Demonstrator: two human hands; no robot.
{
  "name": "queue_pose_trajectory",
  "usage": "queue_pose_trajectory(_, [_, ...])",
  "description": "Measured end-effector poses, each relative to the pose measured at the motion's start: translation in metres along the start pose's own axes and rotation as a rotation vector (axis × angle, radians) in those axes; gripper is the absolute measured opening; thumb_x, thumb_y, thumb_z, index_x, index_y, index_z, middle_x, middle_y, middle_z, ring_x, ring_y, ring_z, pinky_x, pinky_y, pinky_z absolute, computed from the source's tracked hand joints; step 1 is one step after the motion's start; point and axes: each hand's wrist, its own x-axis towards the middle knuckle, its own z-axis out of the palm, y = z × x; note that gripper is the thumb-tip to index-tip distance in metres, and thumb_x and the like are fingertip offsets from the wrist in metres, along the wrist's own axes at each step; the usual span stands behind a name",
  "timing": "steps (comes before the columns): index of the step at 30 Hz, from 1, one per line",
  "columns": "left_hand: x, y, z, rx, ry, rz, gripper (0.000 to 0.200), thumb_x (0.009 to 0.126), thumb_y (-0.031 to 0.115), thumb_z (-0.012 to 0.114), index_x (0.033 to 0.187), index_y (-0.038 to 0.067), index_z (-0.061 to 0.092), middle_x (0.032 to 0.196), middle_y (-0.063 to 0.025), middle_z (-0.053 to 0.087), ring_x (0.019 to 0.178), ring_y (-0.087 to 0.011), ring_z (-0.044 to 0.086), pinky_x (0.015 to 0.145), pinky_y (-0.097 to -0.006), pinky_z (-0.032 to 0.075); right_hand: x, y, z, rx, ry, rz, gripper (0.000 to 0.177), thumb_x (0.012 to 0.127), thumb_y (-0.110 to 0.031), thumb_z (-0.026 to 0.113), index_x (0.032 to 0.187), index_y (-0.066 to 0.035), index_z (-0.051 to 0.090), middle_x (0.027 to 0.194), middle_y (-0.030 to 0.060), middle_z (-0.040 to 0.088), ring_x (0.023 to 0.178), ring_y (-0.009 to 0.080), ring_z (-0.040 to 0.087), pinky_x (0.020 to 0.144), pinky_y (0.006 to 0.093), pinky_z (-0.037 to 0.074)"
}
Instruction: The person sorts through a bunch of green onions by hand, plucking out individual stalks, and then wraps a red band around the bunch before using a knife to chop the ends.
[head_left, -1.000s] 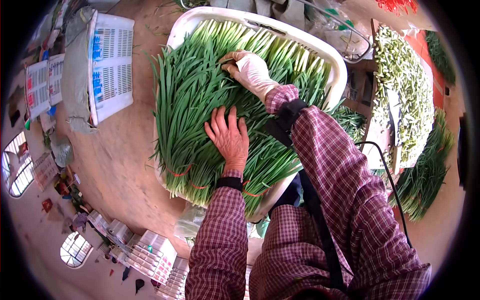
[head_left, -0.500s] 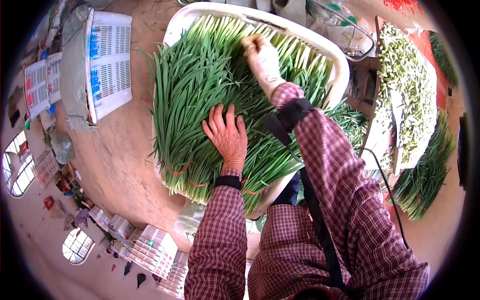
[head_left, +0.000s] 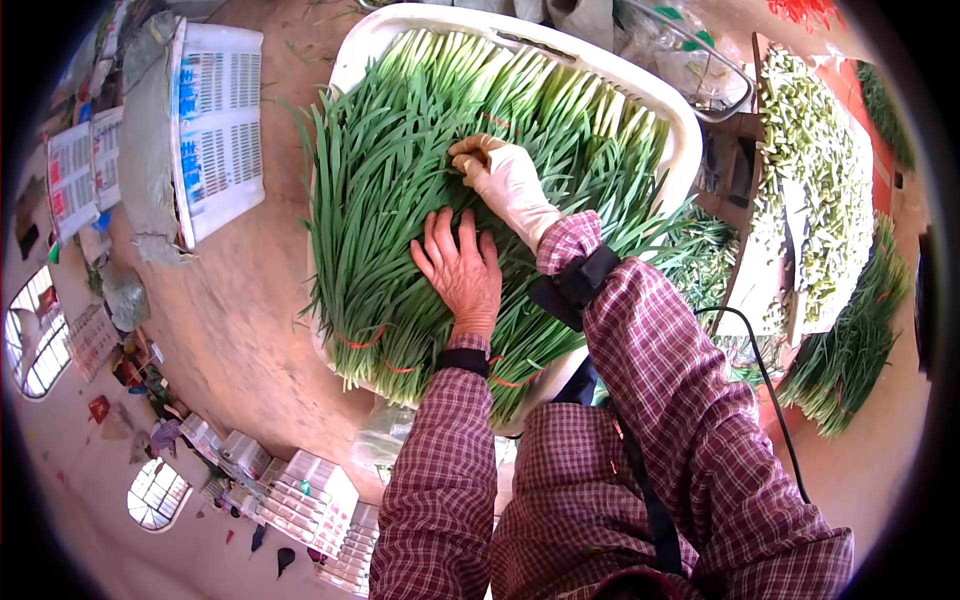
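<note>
A large white plastic crate (head_left: 683, 150) is packed with bundles of garlic chives (head_left: 385, 170), their pale stalk ends at the far and near sides and green leaves in the middle. Red bands (head_left: 362, 340) wrap several bundles. My bare left hand (head_left: 460, 270) lies on the leaves, fingers spread. Just above and right of it, my right hand (head_left: 508, 182), in a pale thin glove, is over the leaves with thumb and fingers pinched together. Anything between those fingertips is too small to make out.
At the right, cut pale stalk pieces (head_left: 815, 150) cover a board with a knife-like blade (head_left: 793, 225); more chives (head_left: 845, 350) lie beside it. White slotted crates (head_left: 222, 130) stand at the left. A black cable (head_left: 765, 370) runs by my right sleeve.
My right hand has moved from the far stalk ends down and left to the middle of the leaves, near my left hand. The left hand has shifted slightly right, still flat.
</note>
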Motion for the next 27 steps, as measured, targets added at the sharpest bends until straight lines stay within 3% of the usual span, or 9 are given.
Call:
queue_pose_trajectory(2, [-0.001,0.000,0.000,0.002,0.000,-0.001,0.039,0.093,0.028,0.055,0.128,0.012,0.052,0.134,-0.0078,0.043,0.133,-0.0282,0.035,0.110,-0.0556,0.020,0.003,0.000,0.002,0.193,0.033,0.080,0.019,0.091,-0.002,0.055,0.106,0.002,0.066,0.086,0.0038,0.067,0.075,0.0087,0.057,0.071,0.0242,0.049])
queue_pose_trajectory(7, [-0.001,0.000,0.000,-0.008,0.009,0.001,0.039,0.093,0.028,0.055,0.128,0.012,0.052,0.134,-0.0080,0.044,0.133,-0.0283,0.035,0.110,-0.0556,0.020,0.003,0.002,-0.003,0.010,-0.062,0.027,0.021,0.091,-0.004,0.054,0.108,0.003,0.064,0.088,0.0038,0.066,0.076,0.0094,0.058,0.072,0.0242,0.049])
queue_pose_trajectory(19, [-0.001,0.000,0.001,-0.008,0.015,0.001,0.039,0.092,0.028,0.055,0.127,0.010,0.052,0.134,-0.0086,0.044,0.133,-0.0287,0.035,0.110,-0.0552,0.020,0.002,0.007,0.007,0.196,-0.140,0.037,0.013,0.091,-0.005,0.057,0.102,0.002,0.062,0.092,0.0031,0.067,0.081,0.0094,0.059,0.074,0.0248,0.050])
queue_pose_trajectory(22, [-0.001,0.000,0.002,-0.002,0.016,-0.002,0.039,0.092,0.030,0.054,0.127,0.010,0.052,0.134,-0.0089,0.044,0.133,-0.0289,0.035,0.110,-0.0553,0.020,-0.003,0.006,0.012,0.252,-0.078,0.026,0.012,0.092,-0.006,0.056,0.100,0.000,0.062,0.089,0.0019,0.066,0.077,0.0087,0.057,0.071,0.0244,0.049])
queue_pose_trajectory(24, [-0.001,-0.001,0.003,-0.009,0.007,-0.005,0.040,0.092,0.030,0.052,0.127,0.011,0.052,0.134,-0.0091,0.044,0.133,-0.0292,0.036,0.110,-0.0555,0.020,-0.003,0.008,0.017,0.577,0.082,-0.025,0.013,0.092,-0.009,0.055,0.098,-0.003,0.064,0.087,-0.0005,0.065,0.071,0.0075,0.053,0.068,0.0233,0.047])
queue_pose_trajectory(25, [0.000,-0.001,0.003,-0.005,0.011,-0.006,0.040,0.092,0.030,0.052,0.127,0.011,0.052,0.134,-0.0091,0.044,0.133,-0.0292,0.036,0.110,-0.0555,0.020,0.001,0.002,0.016,0.553,0.141,0.125,0.013,0.092,-0.011,0.055,0.098,-0.006,0.066,0.085,-0.0030,0.064,0.068,0.0062,0.051,0.066,0.0224,0.045])
queue_pose_trajectory(27, [-0.001,-0.001,0.003,-0.047,0.001,-0.008,0.039,0.092,0.027,0.055,0.127,0.011,0.052,0.137,-0.0106,0.043,0.135,-0.0315,0.033,0.109,-0.0584,0.020,-0.002,-0.008,0.019,0.626,0.193,0.147,0.014,0.093,-0.011,0.054,0.098,-0.007,0.066,0.085,-0.0045,0.064,0.069,0.0056,0.052,0.065,0.0220,0.045])
